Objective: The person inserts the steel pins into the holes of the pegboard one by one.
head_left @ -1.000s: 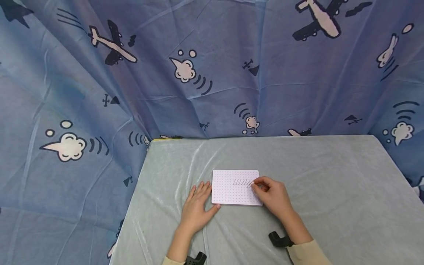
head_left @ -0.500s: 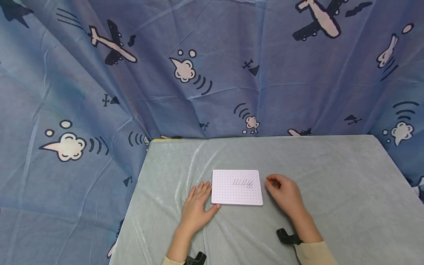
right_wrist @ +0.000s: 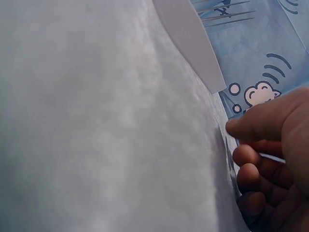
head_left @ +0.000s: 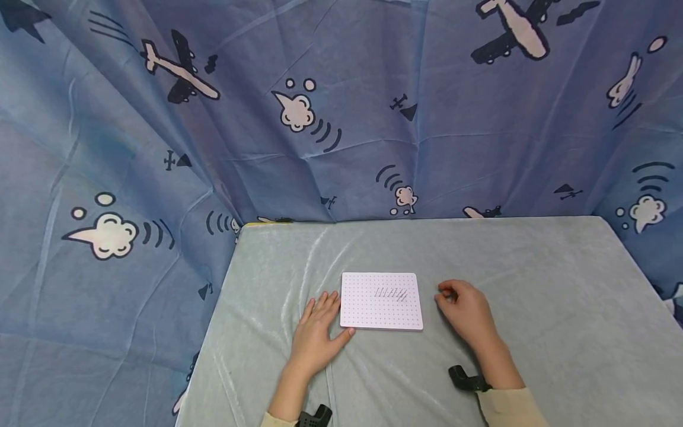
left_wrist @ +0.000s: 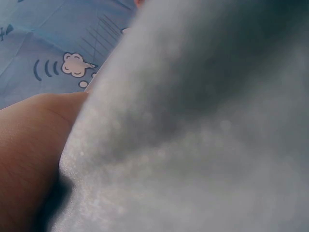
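A white pegboard [head_left: 373,314] dotted with small holes lies on the cloth. Several thin metal pins [head_left: 391,293] stand in a row in its upper right part; in the right wrist view the pins [right_wrist: 231,20] rise from the board's edge [right_wrist: 190,43]. My left hand [head_left: 316,341] rests spread on the cloth, fingertips at the board's left edge and thumb at its near left corner. To the right of the board, apart from it, is my right hand [head_left: 466,311], its fingers loosely curled. In the right wrist view, nothing clear shows between thumb [right_wrist: 260,118] and fingers.
Pale grey-green plush cloth [head_left: 533,267] covers the table. Behind it and along the left hangs a blue curtain [head_left: 341,118] printed with planes and clouds. A black wrist camera [head_left: 469,379] sits on the right wrist, another camera [head_left: 315,416] on the left.
My right hand has left the pins at the board's upper right and moved right, onto the cloth beside the board. The left hand has stayed in place.
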